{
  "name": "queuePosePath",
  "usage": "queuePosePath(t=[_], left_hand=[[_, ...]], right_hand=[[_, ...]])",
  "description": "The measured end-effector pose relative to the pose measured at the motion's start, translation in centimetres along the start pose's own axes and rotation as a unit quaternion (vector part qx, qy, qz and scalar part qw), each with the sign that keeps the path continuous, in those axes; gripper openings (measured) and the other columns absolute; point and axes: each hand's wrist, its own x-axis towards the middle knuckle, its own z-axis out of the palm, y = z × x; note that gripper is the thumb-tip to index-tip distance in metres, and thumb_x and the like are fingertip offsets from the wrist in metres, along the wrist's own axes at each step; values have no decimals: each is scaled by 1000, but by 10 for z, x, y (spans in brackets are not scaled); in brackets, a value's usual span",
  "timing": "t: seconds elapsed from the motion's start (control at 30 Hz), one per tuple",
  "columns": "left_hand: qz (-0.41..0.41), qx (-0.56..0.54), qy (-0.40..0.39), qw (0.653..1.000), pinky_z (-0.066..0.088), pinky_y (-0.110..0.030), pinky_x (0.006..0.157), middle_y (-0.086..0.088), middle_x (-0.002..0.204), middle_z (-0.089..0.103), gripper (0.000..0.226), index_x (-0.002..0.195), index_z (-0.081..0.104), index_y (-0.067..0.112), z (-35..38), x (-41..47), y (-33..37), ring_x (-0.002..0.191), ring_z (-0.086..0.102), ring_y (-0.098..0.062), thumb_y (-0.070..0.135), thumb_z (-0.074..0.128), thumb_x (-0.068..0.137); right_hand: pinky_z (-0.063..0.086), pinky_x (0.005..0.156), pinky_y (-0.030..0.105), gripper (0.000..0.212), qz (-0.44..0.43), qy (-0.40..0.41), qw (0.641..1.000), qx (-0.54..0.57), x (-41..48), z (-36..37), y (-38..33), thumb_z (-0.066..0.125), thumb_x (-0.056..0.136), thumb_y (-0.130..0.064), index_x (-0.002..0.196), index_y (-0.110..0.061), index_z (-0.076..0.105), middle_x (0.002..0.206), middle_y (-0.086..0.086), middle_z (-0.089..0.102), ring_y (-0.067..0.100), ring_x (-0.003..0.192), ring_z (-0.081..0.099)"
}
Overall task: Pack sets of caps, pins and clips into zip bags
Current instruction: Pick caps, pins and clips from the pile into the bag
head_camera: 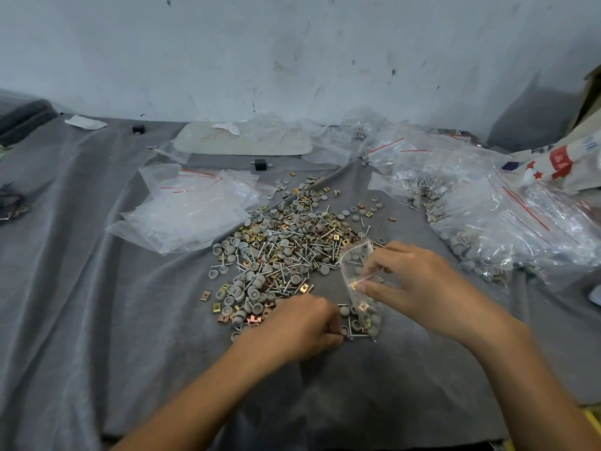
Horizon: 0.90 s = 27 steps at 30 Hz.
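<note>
My right hand pinches the limp, slick zip bag near its mouth; hold there. My left hand curls beside it over light pins; I cannot tell whether it grips any.

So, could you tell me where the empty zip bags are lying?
In the head view, the empty zip bags lie stacked on the grey cloth, left of centre, beside the pile of caps, pins and clips.
</note>
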Motion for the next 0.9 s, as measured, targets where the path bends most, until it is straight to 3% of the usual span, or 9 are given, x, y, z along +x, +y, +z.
queuePosePath(t=[0.2, 0.33, 0.53, 0.73, 0.9], left_hand=[[-10, -45, 18, 999, 52, -32, 75, 13, 88, 66, 14, 91, 66, 29, -10, -4, -16, 84, 61, -9, 41, 70, 89], [-49, -149, 100, 983, 51, -26, 67, 15, 77, 67, 15, 85, 65, 31, -35, -7, -27, 69, 62, 3, 42, 73, 89], [-11, -285, 220, 933, 47, -23, 61, 14, 74, 66, 10, 86, 66, 31, -70, -11, -20, 61, 57, 2, 38, 72, 91], [23, -291, 206, 934, 45, -26, 63, 14, 71, 63, 9, 89, 68, 24, -73, -4, -2, 62, 55, -3, 32, 70, 94], [11, -263, 217, 940, 37, -21, 59, 23, 71, 62, 12, 98, 71, 30, -67, 0, -6, 62, 55, 5, 32, 60, 100]], right_hand=[[46, 90, 35, 19, -3, 2, 1000, -4, 1, 2, 1, 64, 91, -55, 99, -38, 62, 104, -20, 56, 5, 104, 54], [47, 92, 37, 20, -11, 5, 1000, -3, 1, 4, 2, 64, 90, -56, 99, -38, 63, 105, -19, 57, 6, 104, 56], [46, 92, 37, 20, -22, 4, 1000, -2, 4, 7, 0, 65, 90, -55, 99, -37, 62, 106, -19, 57, 7, 104, 55], [47, 89, 37, 21, -30, 5, 1000, -6, 6, 9, -2, 65, 89, -55, 99, -37, 62, 104, -18, 56, 7, 102, 54], [46, 89, 35, 22, -29, 7, 1000, -10, 3, 9, 0, 65, 90, -54, 100, -35, 63, 104, -17, 58, 7, 102, 54]])
